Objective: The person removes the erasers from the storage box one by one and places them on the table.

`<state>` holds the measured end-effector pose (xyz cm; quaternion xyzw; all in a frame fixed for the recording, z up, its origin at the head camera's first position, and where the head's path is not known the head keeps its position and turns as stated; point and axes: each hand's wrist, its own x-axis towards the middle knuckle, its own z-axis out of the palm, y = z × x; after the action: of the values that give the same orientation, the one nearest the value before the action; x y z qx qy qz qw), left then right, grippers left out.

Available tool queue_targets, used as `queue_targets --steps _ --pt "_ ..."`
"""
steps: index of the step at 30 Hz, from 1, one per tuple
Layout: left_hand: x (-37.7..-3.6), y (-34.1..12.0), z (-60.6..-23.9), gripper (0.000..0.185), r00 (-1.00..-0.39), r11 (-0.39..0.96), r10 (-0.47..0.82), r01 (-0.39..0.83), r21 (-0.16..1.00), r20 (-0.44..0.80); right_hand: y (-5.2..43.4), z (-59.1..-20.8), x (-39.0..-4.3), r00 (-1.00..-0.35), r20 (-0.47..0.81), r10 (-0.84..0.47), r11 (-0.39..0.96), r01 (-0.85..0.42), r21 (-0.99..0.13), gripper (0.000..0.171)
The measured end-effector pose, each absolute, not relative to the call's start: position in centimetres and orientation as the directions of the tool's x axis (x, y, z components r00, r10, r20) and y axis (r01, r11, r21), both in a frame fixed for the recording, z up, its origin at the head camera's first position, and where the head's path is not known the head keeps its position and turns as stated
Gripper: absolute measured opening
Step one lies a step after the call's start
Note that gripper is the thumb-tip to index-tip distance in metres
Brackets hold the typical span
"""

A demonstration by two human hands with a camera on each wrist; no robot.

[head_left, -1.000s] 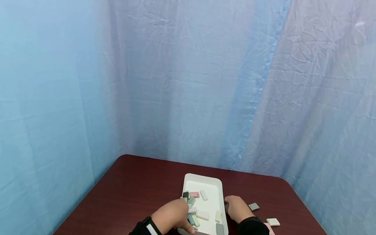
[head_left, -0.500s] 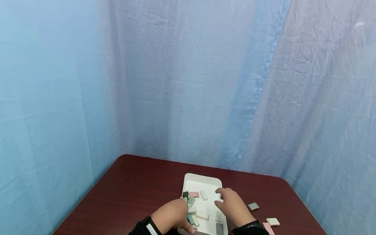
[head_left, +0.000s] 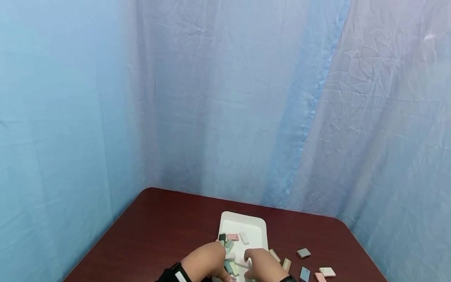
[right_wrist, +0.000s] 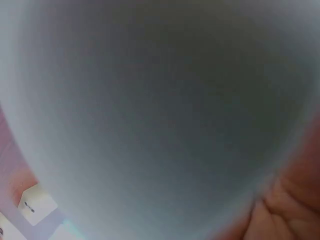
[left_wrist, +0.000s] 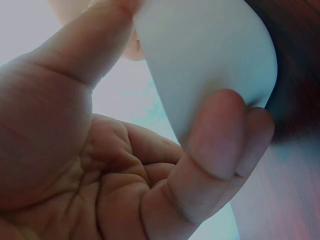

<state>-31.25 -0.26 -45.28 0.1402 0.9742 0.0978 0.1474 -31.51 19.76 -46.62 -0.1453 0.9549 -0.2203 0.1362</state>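
Note:
A white tray (head_left: 248, 219) holds several small rectangular tiles, mostly in its left half. My left hand (head_left: 208, 256) grips the tray's left side, and the left wrist view shows curled fingers (left_wrist: 217, 135) against its white wall. Over the tray's right half is my right hand (head_left: 265, 264), its index finger and thumb apart near a white tile (head_left: 241, 261). Ahead of that hand lie a pink tile (head_left: 232, 237) and another white tile (head_left: 244, 238). A pale blurred surface covers most of the right wrist view; a fingertip shows by a marked tile (right_wrist: 37, 205).
On the dark red table (head_left: 183, 219), right of the tray, lie several loose tiles, among them a grey one (head_left: 303, 253), a cream one (head_left: 327, 272), a blue one (head_left: 304, 274) and a pink one (head_left: 320, 277). A blue curtain (head_left: 225, 117) hangs behind the table.
My right hand has moved from beside the tray's right edge to over its inside, uncovering tiles on the table. My left hand keeps its grip. The head view has tilted slightly.

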Motion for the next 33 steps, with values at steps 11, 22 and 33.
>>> queue_targets --steps 11,22,33 --pt "-31.2 0.0 -45.1 0.099 -0.923 0.953 0.278 0.229 0.200 -0.266 19.2 -46.2 -30.6 -0.937 -0.187 -0.294 0.911 -0.216 -0.352 0.039" --pt "-31.2 -0.1 -45.1 0.093 -0.916 0.942 0.312 0.264 0.205 -0.254 20.3 -48.6 -31.7 -0.910 -0.249 -0.331 0.919 -0.251 -0.303 0.015" --pt "-32.0 0.4 -45.0 0.107 -0.890 0.964 0.252 0.197 0.178 -0.381 24.0 -57.1 -38.8 -0.828 -0.263 -0.495 0.853 -0.406 -0.329 0.026"
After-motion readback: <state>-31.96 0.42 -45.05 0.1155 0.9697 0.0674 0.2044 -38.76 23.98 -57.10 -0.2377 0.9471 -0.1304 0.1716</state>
